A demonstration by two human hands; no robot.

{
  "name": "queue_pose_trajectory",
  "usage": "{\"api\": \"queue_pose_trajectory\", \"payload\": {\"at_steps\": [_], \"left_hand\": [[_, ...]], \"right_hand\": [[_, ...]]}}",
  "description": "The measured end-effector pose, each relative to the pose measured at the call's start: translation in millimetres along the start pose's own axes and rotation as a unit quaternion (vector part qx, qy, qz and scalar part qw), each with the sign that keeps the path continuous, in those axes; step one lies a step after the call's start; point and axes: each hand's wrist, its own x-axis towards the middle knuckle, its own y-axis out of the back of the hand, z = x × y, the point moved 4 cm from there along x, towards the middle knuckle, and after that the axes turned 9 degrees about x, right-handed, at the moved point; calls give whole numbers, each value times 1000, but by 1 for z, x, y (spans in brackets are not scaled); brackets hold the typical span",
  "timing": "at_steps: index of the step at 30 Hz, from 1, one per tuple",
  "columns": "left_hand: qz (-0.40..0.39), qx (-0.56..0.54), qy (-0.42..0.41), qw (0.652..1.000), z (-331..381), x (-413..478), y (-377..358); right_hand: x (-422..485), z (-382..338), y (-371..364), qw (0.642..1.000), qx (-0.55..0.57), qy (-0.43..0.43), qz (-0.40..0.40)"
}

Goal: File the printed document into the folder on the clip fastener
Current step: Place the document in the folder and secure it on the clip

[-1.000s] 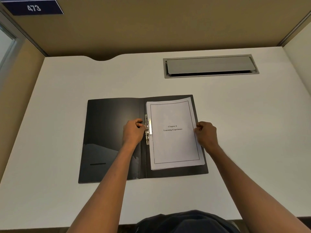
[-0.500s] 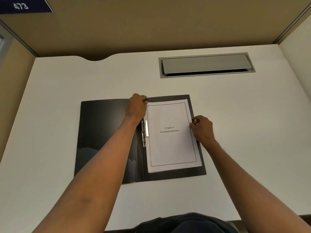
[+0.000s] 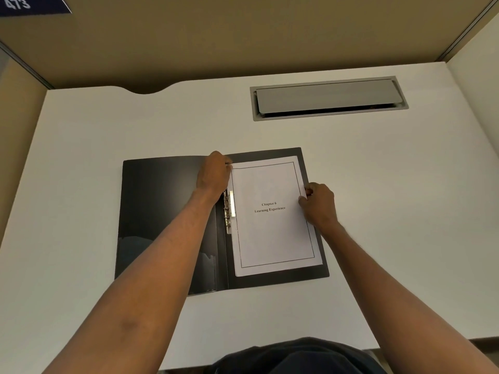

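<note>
A black folder (image 3: 162, 211) lies open and flat on the white desk. On its right half rests the printed document (image 3: 272, 233), a white stack titled "Chapter 6 Learning Experience". A metal clip fastener (image 3: 229, 209) sits at the spine, over the stack's left edge. My left hand (image 3: 214, 172) pinches the stack's top left corner. My right hand (image 3: 320, 205) grips the stack's right edge at mid height.
A grey cable hatch (image 3: 328, 98) is set into the white desk (image 3: 391, 198) at the back right. Tan partition walls (image 3: 243, 36) enclose the desk at the back and left, a pale wall on the right. A dark blue number sign (image 3: 29, 5) hangs top left.
My left hand has moved from the clip fastener up to the stack's top left corner. My right hand has stayed on the right edge. The camera view shifted slightly.
</note>
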Motion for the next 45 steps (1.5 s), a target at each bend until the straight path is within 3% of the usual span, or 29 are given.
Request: {"api": "queue_pose_trajectory", "payload": {"at_steps": [7,11,12,14,15,17,25,33,40,43,45], "left_hand": [[0,43,-17,999,5,2,2],[23,104,-72,992,23,6,6],[17,109,-92,990,30,8,5],[-10,114,-134,984,45,13,-2],[-25,122,-151,981,53,15,-6],[-52,143,-169,974,67,20,-14],[-94,176,-169,965,86,25,-32],[-93,154,-173,968,86,22,-31],[-82,142,-171,971,85,18,-32],[-72,147,-170,972,84,16,-32],[-61,144,-166,974,81,14,-29]], "right_hand": [[-11,-6,7,1000,1,-8,-10],[-56,-20,24,985,157,-45,56],[-75,-18,21,962,249,-110,32],[-118,-13,7,855,446,-262,-45],[-139,-10,0,799,501,-324,-70],[-171,-1,-11,740,527,-408,-89],[-199,17,-39,691,526,-494,-46],[-197,18,-49,671,557,-489,-36],[-196,17,-51,678,556,-478,-49],[-199,20,-45,700,539,-464,-62],[-204,24,-40,752,482,-443,-75]]}}
